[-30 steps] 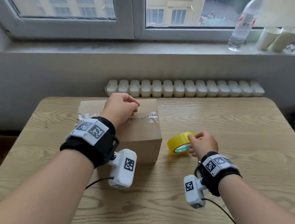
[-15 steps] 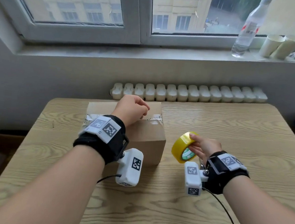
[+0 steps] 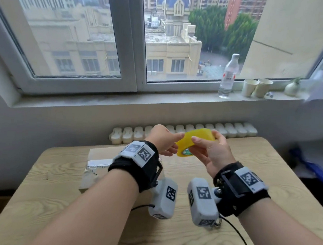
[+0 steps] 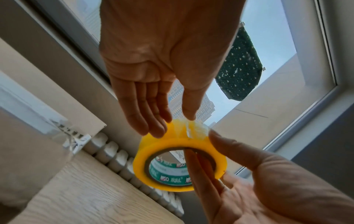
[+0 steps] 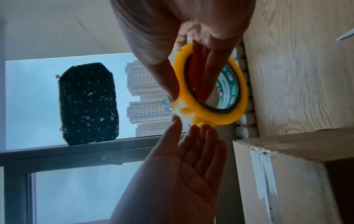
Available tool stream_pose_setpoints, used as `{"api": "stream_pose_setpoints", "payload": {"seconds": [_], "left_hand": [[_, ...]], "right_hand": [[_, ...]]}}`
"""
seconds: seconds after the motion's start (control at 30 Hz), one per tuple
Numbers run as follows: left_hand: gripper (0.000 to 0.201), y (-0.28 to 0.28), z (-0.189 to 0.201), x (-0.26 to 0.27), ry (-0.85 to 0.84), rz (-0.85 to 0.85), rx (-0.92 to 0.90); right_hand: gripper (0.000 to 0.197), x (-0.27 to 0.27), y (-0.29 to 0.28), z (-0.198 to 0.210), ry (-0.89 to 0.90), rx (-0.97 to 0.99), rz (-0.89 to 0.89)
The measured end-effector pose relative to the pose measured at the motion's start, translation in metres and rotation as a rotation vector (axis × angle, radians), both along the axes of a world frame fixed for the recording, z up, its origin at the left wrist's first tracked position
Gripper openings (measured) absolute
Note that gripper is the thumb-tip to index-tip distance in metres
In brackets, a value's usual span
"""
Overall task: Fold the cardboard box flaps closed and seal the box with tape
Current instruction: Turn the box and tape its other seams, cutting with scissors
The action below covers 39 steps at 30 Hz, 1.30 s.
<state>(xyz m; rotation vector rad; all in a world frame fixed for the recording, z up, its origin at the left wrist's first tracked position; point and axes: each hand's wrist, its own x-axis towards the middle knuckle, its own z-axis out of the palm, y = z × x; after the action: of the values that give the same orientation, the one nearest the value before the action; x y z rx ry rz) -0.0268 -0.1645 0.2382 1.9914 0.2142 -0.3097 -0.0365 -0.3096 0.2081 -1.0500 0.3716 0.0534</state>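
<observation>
The yellow tape roll (image 3: 184, 144) (image 4: 159, 145) (image 5: 220, 119) is held up in the air above the table. My right hand (image 3: 210, 152) (image 4: 268, 181) (image 5: 191, 30) grips it, with fingers through the core and the thumb on the outer face. My left hand (image 3: 166, 142) (image 4: 153, 98) (image 5: 191, 151) has straight fingers, and their tips touch the roll's outer surface where the tape looks wrinkled. The cardboard box (image 3: 99, 156) (image 5: 287, 181) sits on the table below, flaps down, with clear tape over a side seam. My left forearm hides most of it in the head view.
The wooden table (image 3: 250, 169) stands against a white radiator (image 3: 224, 129) under the window. On the sill are a plastic bottle (image 3: 228, 77), two paper cups (image 3: 257, 87) and a small pale vase (image 3: 292, 88).
My right hand has lifted the tape roll off the table to chest height. My left hand has left the box top and come up to the roll. The head view has tilted upward.
</observation>
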Motion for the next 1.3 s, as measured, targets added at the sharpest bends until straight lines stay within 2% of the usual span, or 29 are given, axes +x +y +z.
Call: {"api": "stream_pose_setpoints", "payload": {"seconds": [0.23,0.4,0.8,0.97,1.03,1.17,1.3], "left_hand": [[0.03,0.004,0.006,-0.005,0.04,0.006,-0.099],[0.011,0.003,0.013,-0.008,0.042,0.001,-0.102],[0.013,0.014,0.013,-0.011,0.025,0.005,-0.207],[0.012,0.014,0.018,-0.011,0.025,0.003,-0.168],[0.01,0.013,0.02,-0.011,0.052,0.008,-0.128],[0.024,0.014,0.02,-0.01,0.099,-0.021,0.014],[0.023,0.017,0.019,-0.01,0.116,-0.04,0.027]], "right_hand": [[0.089,-0.011,0.008,0.005,-0.056,-0.003,-0.063],[0.087,-0.014,0.012,0.005,-0.057,-0.002,-0.06],[0.088,-0.009,0.013,0.003,-0.119,-0.064,-0.026],[0.088,-0.006,0.011,0.002,-0.147,-0.084,-0.01],[0.089,-0.005,0.012,-0.001,-0.169,-0.146,-0.013],[0.097,-0.006,0.019,-0.007,-0.221,-0.409,-0.056],[0.095,-0.009,0.022,-0.005,-0.257,-0.577,-0.047]]}}
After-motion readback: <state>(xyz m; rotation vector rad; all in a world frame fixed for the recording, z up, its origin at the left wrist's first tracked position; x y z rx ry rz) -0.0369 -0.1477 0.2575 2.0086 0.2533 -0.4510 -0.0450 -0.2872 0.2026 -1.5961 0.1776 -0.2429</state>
